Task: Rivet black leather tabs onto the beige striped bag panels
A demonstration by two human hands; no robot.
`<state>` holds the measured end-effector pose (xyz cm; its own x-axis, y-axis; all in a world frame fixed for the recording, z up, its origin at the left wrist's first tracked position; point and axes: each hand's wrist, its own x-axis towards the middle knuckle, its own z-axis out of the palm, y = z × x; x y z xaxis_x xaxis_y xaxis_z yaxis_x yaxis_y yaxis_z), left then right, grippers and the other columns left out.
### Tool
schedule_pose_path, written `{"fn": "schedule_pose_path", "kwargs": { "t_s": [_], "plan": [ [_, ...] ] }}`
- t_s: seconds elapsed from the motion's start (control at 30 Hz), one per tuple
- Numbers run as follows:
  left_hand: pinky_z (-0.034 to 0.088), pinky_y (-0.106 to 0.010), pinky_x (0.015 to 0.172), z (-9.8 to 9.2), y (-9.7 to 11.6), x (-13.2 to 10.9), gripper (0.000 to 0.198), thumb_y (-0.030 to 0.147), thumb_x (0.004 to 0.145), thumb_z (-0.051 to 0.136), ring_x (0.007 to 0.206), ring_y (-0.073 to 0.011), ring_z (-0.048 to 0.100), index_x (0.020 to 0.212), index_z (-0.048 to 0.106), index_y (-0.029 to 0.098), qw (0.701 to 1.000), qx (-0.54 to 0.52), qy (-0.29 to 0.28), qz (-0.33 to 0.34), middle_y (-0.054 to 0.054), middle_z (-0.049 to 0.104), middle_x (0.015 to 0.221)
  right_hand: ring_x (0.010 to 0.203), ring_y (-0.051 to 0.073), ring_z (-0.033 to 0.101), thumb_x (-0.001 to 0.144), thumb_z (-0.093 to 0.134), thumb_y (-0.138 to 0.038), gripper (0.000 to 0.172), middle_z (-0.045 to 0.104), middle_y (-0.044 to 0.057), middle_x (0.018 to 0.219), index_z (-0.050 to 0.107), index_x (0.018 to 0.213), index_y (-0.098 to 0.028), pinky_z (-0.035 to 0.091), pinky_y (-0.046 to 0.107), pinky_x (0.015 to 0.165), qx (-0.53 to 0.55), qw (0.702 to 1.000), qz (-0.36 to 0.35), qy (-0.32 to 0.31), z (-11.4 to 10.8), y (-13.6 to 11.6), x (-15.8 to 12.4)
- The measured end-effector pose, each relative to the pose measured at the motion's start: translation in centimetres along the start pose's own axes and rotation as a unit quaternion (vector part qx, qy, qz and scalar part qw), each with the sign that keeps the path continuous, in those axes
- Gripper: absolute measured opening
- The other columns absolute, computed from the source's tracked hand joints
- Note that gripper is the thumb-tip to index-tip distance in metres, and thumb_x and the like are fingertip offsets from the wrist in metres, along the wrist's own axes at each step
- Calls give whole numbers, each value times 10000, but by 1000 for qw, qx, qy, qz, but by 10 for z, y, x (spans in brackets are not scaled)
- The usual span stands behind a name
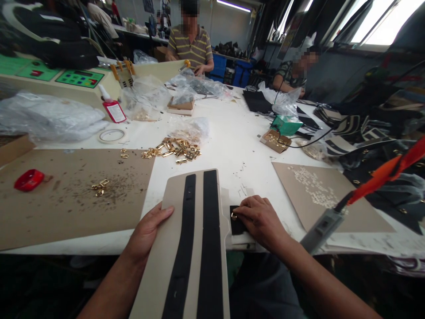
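Note:
My left hand (pixel 148 230) grips the left edge of a long beige panel (pixel 196 221) with two black strips, its thumb on the face. The panel stands tilted over the table's front edge. Right of it, my right hand (pixel 259 219) has its fingers pinched at a small gold metal piece (pixel 234 216) on a black patch (pixel 237 227). The fingertips partly hide how the piece is held. Farther back lies a pile of gold hardware (pixel 181 149).
Brown boards lie at left (pixel 73 199) and right (pixel 335 199), the right one with many small pale rings. A grey tool with an orange cord (pixel 323 228) is near my right forearm. Beyond are a tape roll (pixel 112 135), a red bottle (pixel 113 110) and two people.

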<state>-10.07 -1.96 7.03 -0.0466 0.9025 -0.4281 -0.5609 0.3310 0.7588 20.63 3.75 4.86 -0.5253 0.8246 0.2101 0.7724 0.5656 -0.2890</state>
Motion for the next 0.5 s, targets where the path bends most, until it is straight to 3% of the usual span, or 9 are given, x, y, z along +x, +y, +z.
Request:
{"fn": "schedule_pose_path", "kwargs": {
  "t_s": [0.1,0.33,0.5],
  "plan": [
    [657,-353,601,0,1,0,523,142,856,685,676,-299,773,1377,650,118,1000,6,0,-5,-155,799,953,1004,226,588,995,653,-252,179,711,21,1071,784,1087,-333,378,392,839,-2,1000,-14,4,1,2,1],
    [638,-327,549,4,3,0,486,144,862,667,638,-283,762,1348,662,119,1000,26,9,-7,-136,799,899,969,214,600,920,705,-177,133,705,20,1001,778,962,-280,410,390,868,83,994,59,36,2,-1,6],
    [638,-315,551,4,1,2,502,144,851,688,615,-274,757,1352,665,132,1000,14,9,-10,-127,802,903,1061,224,602,928,647,-182,217,692,52,1122,781,1066,-285,445,402,924,117,992,6,51,2,-2,-1]
  ]
}}
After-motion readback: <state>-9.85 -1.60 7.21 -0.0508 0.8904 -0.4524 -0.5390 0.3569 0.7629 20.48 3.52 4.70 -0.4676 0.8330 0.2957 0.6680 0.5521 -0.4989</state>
